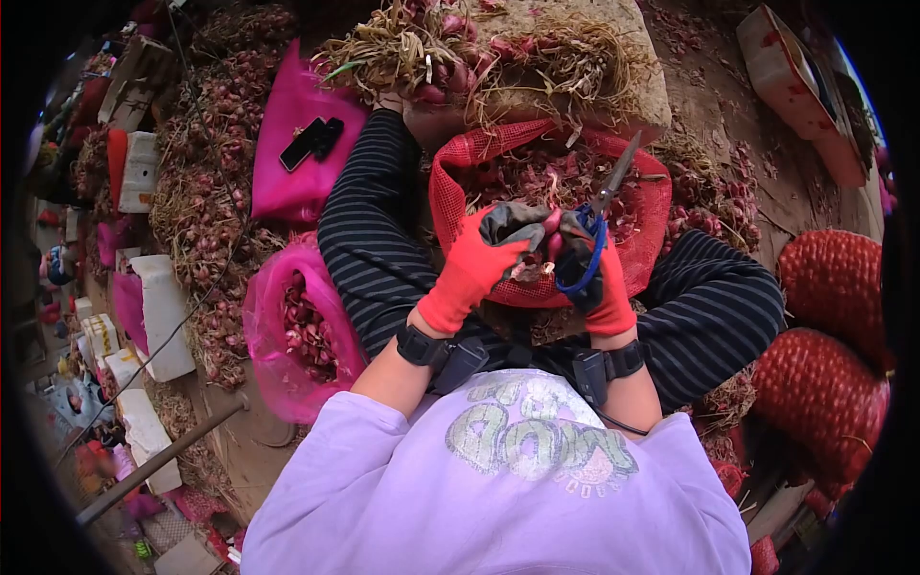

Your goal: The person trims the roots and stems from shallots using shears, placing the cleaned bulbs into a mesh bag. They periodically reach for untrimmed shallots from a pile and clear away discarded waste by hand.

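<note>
Both hands wear orange gloves with dark palms and fingers, close together over a red mesh sack (450,196). My left hand (489,251) is closed, its fingertips on a small bunch of shallots (553,222) between the two hands. In my right hand (596,273) is a pair of scissors (606,196) with blue handles, the blades pointing up and away from me. The right fingertips are right beside the shallots. Loose reddish skins and trimmings (517,172) lie inside the sack below.
Beyond the sack, dried shallot bunches (575,62) lie on a pale block (632,96). At left are a pink bag of shallots (307,326), a phone (303,144) on pink plastic, and a large shallot heap (206,182). Full red sacks (824,402) stand right, below a white box (791,81).
</note>
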A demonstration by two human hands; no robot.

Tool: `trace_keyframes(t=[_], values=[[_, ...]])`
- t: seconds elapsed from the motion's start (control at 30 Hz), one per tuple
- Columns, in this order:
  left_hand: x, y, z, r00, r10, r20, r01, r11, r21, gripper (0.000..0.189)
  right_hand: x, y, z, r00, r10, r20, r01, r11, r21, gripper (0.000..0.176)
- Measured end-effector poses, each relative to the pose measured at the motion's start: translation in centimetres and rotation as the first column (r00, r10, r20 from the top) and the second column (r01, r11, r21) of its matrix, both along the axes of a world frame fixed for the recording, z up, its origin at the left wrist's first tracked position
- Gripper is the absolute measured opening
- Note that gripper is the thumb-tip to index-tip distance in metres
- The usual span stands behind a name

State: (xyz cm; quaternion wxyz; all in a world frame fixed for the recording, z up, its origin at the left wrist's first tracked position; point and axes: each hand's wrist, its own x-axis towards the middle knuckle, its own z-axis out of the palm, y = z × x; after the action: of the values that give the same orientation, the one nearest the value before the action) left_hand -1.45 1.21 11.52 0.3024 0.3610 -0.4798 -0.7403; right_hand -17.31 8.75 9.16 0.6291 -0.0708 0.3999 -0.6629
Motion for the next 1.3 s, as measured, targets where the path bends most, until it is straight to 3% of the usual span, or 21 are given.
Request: trace_keyframes(t=[0.13,0.23,0.3,0.43,0.5,0.6,0.7,0.73,0.87,1.0,1.1,1.17,1.3], values=[[0.1,-0.2,-1.3,0.996,-0.019,-0.09,0.022,0.999,0.034,0.023,0.1,0.1,-0.3,0.998,0.047,-0.029,-0.046,0.999,0.017,0.02],[0.8,-0.4,-2.0,0.981,0.006,-0.196,0.049,0.96,0.274,0.021,-0.2,0.3,-0.5,0.994,0.094,-0.056,-0.093,0.996,0.016,0.02],[0.7,-0.2,-1.8,0.984,0.011,-0.178,0.038,0.962,0.27,0.021,0.0,0.4,0.6,0.996,0.089,-0.026,-0.087,0.995,0.048,0.021],[0.5,0.0,-2.8,0.997,-0.008,-0.083,0.017,0.993,0.116,0.021,0.6,0.1,1.6,0.961,0.104,-0.256,-0.107,0.994,0.001,0.023],[0.7,0.0,-2.4,0.997,-0.022,-0.07,0.033,0.985,0.169,0.021,0.6,0.1,2.2,0.947,0.123,-0.295,-0.13,0.992,-0.005,0.024],[0.8,0.0,-1.6,0.994,-0.012,-0.108,0.035,0.978,0.204,0.022,0.7,0.0,1.4,0.975,0.115,-0.19,-0.121,0.992,-0.024,0.025],[0.8,0.2,-0.9,0.992,0.006,-0.124,0.024,0.971,0.239,0.024,0.6,0.3,1.0,0.989,0.084,-0.118,-0.076,0.995,0.07,0.027],[0.8,0.3,-0.8,0.993,0.011,-0.121,0.02,0.967,0.255,0.025,0.6,0.4,0.7,0.972,0.086,-0.219,-0.079,0.996,0.04,0.026],[0.7,0.5,-1.2,0.984,0.035,-0.174,0.019,0.954,0.299,0.026,0.7,0.6,0.0,0.768,0.051,-0.639,-0.125,0.99,-0.072,0.021],[0.6,0.8,-2.3,0.977,0.048,-0.207,0.027,0.939,0.342,0.025,0.3,0.3,0.2,0.294,-0.079,-0.953,-0.285,0.944,-0.166,0.022],[0.9,0.9,-3.2,0.964,0.077,-0.255,0.035,0.912,0.408,0.023,0.2,0.3,0.7,0.267,-0.071,-0.961,-0.302,0.941,-0.153,0.019],[1.1,0.9,-3.3,0.96,0.087,-0.268,0.046,0.89,0.454,0.023,-0.1,0.6,0.2,0.311,0.028,-0.95,-0.31,0.948,-0.073,0.017],[1.5,0.7,-3.3,0.969,0.047,-0.241,0.073,0.883,0.464,0.023,0.3,0.5,-0.9,0.634,0.131,-0.762,-0.233,0.972,-0.027,0.022]])
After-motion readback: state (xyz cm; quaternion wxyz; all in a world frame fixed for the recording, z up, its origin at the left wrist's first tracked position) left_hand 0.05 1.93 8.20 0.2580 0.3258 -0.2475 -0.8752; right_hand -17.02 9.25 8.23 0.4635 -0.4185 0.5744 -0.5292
